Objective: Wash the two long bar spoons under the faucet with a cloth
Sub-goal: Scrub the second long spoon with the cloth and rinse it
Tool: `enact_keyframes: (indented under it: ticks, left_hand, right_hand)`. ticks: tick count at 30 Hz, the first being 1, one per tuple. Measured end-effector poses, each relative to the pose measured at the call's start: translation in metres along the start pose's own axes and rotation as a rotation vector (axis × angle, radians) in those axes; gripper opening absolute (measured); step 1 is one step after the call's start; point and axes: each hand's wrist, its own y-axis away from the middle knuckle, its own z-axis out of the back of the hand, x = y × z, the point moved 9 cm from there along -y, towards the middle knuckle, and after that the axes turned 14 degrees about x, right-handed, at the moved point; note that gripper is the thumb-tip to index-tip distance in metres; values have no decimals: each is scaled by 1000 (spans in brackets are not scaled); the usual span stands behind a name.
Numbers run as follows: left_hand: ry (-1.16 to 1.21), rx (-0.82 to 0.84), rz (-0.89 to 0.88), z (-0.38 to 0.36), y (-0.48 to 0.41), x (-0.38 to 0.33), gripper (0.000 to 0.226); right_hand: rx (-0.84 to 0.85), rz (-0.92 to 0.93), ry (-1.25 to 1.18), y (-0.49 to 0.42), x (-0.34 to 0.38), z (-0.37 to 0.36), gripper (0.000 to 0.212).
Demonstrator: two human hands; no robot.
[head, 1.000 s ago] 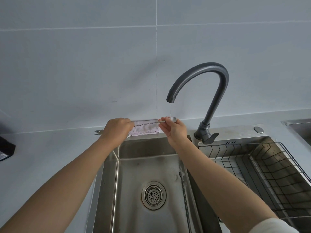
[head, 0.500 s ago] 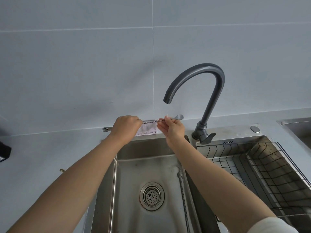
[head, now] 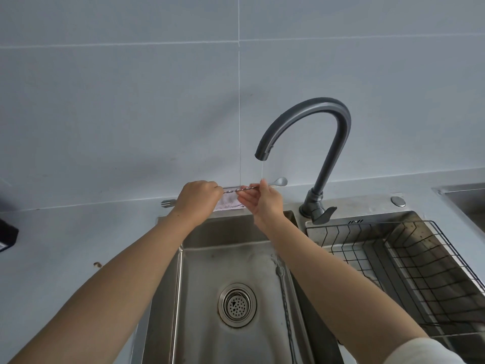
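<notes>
Head view only. Since a second ago the left hand (head: 198, 197) sits nearer the right hand (head: 263, 202), so the bare twisted stem between them is shorter; the spoon bowl now sticks out well past the right hand's fingers, to its right, where earlier it was right at the fingertips. Judgement: the cloth is being drawn along the stem toward the bowl end, so this spoon is mid-wash, not finished.

Left hand is closed in a fist around the cloth (head: 229, 203) and the stem of the held bar spoon (head: 278, 181); the fork-like tail of the spoon pokes out to its left. Right hand pinches the stem with thumb and forefinger, other fingers loosely curled below. The thin water stream from the faucet (head: 315, 116) lands right at the right hand's fingertips, on the stem.

Counts: bar spoons two, one held, the second bar spoon (head: 284, 290) lying in the sink (head: 199, 271) below the right forearm, untouched, apparently not yet washed. Cloths one. Faucets one. Drain strainers one. Wire rack (head: 409, 258) one, right of the right arm. A dark object at the desk's left edge, cut off.
</notes>
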Motion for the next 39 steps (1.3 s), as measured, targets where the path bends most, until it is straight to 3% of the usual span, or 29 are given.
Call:
enact_keyframes:
  ticks: [8,12,14,16,19,22,25,29,34,37,39]
  left_hand:
    - [11,-82,-6,1,6,10,64]
    - [20,-66,4,-2,7,15,67]
    - [26,-75,-10,-3,8,15,73]
    - [32,-41,-8,-5,8,14,65]
    - [32,-5,12,-10,10,16,47]
    - [39,-22,21,-9,12,17,45]
    - [40,15,32,-12,11,16,44]
    - [41,-43,15,-9,10,17,59]
    - [22,3,22,-12,10,20,45]
    - [21,-1,34,-12,13,25,46]
    - [13,6,51,-14,15,31,46]
  right_hand:
    - [35,9,-8,-3,7,4,17]
    - [-20,-41,-68,-2,-1,6,34]
    - [-1,-33,-59,-2,-1,5,31]
    - [25,-10,-28,-3,0,4,19]
    - [89,-36,-48,-5,-1,-2,21]
    - [212,-138,-51,-6,-7,-13,17]
    - [261,-182,5,-6,-9,-19,26]
    - [177,-146,79,-9,-5,-7,17]
    - [43,-70,80,-6,1,8,21]
    - [69,-100,60,-5,-3,1,17]
    - [106,-158,44,-5,-8,-4,31]
